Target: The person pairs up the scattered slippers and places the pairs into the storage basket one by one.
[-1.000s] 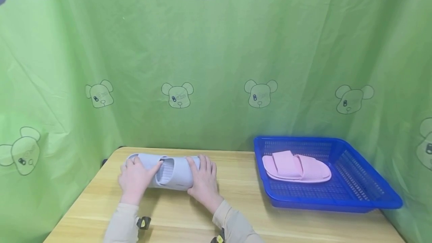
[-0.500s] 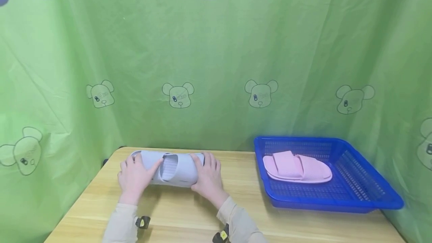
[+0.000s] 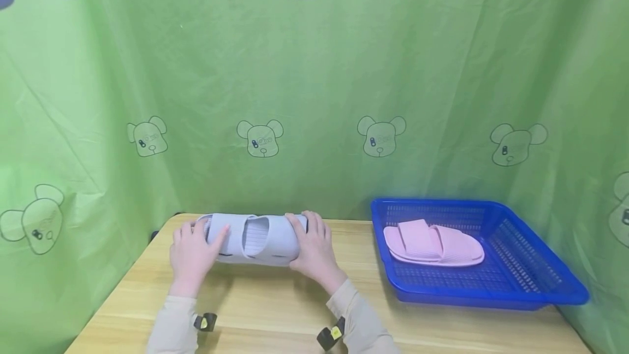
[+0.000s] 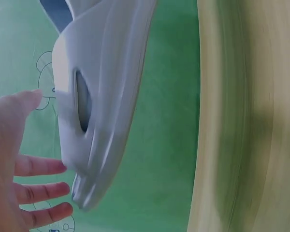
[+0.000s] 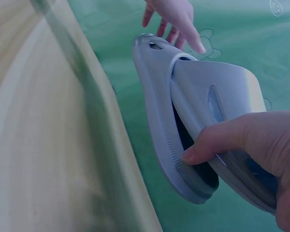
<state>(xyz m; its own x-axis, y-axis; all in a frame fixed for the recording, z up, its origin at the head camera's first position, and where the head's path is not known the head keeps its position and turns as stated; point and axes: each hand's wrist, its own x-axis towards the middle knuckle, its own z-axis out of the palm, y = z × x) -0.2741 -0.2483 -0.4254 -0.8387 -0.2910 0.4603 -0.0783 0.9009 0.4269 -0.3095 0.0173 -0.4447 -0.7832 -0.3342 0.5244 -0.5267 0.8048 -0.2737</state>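
A pair of grey-blue slippers (image 3: 280,242), one fitted partly into the other, is held above the table (image 3: 260,310). My right hand (image 3: 316,247) grips the pair at its right end, and the right wrist view shows the thumb (image 5: 208,142) across both slippers' edges. At the other end is my left hand (image 3: 191,253). In the left wrist view its fingers (image 4: 43,193) are spread and fairly straight, beside the tip of one slipper (image 4: 96,116); the thumb stands apart from it.
A blue plastic basket (image 3: 535,255) stands on the right of the table. Inside its left part lies a pair of pink slippers (image 3: 422,242). A green printed curtain (image 3: 314,179) hangs behind and on both sides.
The grey-blue slippers have moved up and to the right in the head view with my right hand. My left hand has stayed near its place, its thumb drawing back from them.
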